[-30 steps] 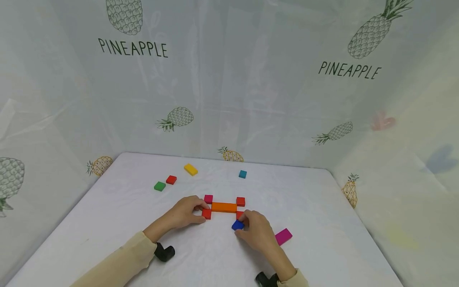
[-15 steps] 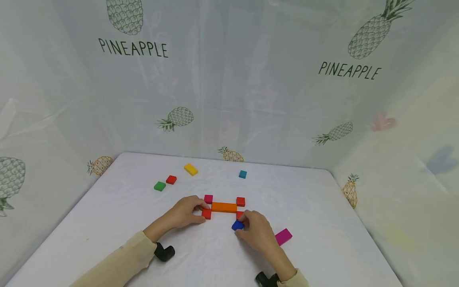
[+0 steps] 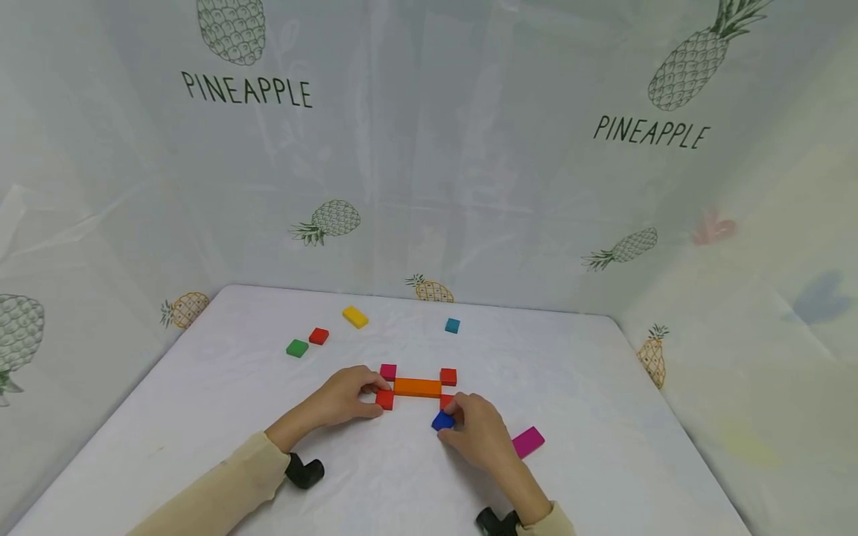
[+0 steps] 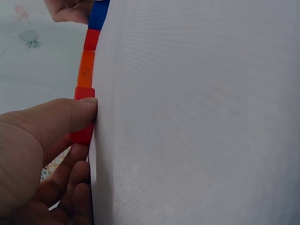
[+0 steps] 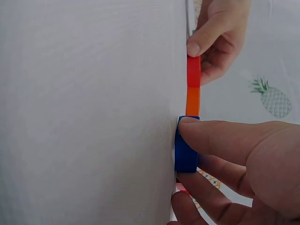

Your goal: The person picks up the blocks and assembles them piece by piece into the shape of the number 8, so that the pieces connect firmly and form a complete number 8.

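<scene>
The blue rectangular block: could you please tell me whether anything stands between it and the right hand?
Nothing visible does, in the head or right wrist view: the right hand directly pinches the blue rectangular block.

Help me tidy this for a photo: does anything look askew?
Yes: the blue block, pinched in the right hand, is turned at an angle, while the orange bar and its corner blocks look square.

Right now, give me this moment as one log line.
left fingers: pinch red block; right fingers: pinch blue block; orange block: on table

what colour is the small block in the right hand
Blue rectangular block, clearest in right wrist view.
</scene>
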The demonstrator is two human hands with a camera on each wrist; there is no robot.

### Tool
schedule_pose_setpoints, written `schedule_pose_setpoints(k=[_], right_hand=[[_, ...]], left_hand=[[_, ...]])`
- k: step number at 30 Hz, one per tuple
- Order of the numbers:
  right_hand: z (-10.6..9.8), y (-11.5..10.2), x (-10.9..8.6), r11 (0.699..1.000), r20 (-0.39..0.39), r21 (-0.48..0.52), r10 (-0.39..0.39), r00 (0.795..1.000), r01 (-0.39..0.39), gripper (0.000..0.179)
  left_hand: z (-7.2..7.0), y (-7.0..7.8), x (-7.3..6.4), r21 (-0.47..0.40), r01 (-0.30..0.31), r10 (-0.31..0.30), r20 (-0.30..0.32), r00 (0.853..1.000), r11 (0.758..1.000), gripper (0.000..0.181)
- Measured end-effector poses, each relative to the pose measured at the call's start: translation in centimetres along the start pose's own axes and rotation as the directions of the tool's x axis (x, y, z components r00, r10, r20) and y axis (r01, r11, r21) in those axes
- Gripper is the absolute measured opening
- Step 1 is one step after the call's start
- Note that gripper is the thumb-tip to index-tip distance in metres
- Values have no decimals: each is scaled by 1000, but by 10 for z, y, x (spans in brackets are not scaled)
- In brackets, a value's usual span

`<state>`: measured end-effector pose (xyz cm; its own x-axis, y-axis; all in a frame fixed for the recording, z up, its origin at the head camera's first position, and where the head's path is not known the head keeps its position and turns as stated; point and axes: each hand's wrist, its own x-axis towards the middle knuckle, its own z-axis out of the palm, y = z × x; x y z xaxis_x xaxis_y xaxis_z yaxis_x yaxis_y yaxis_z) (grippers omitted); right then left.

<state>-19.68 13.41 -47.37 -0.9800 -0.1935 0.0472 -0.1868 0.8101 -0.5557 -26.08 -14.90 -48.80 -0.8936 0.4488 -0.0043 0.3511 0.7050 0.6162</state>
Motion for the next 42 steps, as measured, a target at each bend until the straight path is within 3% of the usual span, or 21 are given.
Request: schedule_pose_setpoints(k=[23,28,33,42], right_hand=[[0,-1,-1,1000,1,8,18,1000,-18,30],[0,0,-1,1000,1,7,12,1000,-12,30],[0,-1,-1,1000,-4,7,10,1000,-10,30],[-1,-1,0,1000,-8,15,11,1000,-11,30]], left_hand=[[-3,-7,-3,-15,-33,32,-10,999,999,38],[-18,-17,-9,-4,-55,55,-65,996,998,40],[-42,-30,-12,9,-40,40,-130,991,999,43],[-89,-75,-15,91,-7,27,-219,975,996,49]])
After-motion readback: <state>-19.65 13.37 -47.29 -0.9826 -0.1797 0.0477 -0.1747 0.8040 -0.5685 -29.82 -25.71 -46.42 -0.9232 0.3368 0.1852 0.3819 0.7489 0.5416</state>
